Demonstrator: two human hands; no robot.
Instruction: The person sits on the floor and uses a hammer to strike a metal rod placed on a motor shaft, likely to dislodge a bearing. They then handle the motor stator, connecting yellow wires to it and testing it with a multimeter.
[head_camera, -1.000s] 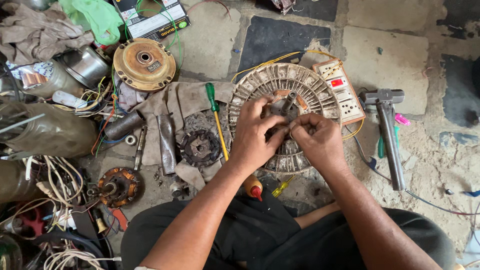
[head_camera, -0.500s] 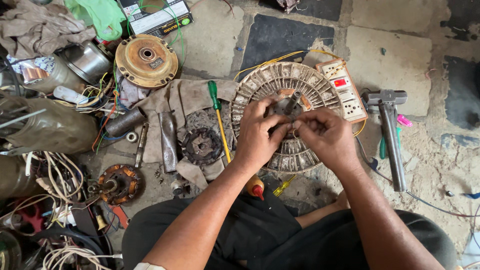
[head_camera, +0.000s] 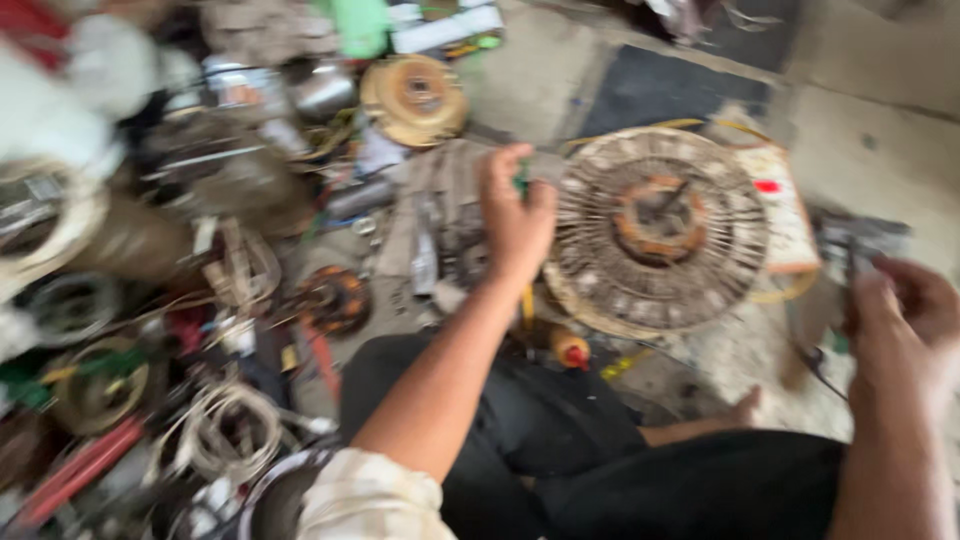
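Motion blur smears most of the view, so only the larger shapes read clearly. At the centre lies the round fan stator (head_camera: 655, 228), a disc of radial windings with an orange-brown hub, flat on the concrete floor (head_camera: 880, 130) in front of the seated person's legs, probably set there so both hands can get at it from above.

Just left of the stator, the left hand (head_camera: 513, 215) has its fingers curled together around something with a green end, most likely the green-handled screwdriver (head_camera: 521, 182); the grip hides nearly all of the tool, so I cannot be sure. A yellowish strip shows below the hand, perhaps its shaft.

Well right of the stator, the right hand (head_camera: 900, 315) is cut by the frame edge. Its fingers look bent near a dark grey tool (head_camera: 850, 245), but I cannot tell whether they grip it or only touch it.

Behind the stator's right rim sits a white extension socket box (head_camera: 785, 210) with a red switch. Up and to the left of the stator rests a yellow-brown round motor cover (head_camera: 413, 97). Farther left, wire coils and metal parts blur into a heap (head_camera: 150, 300).
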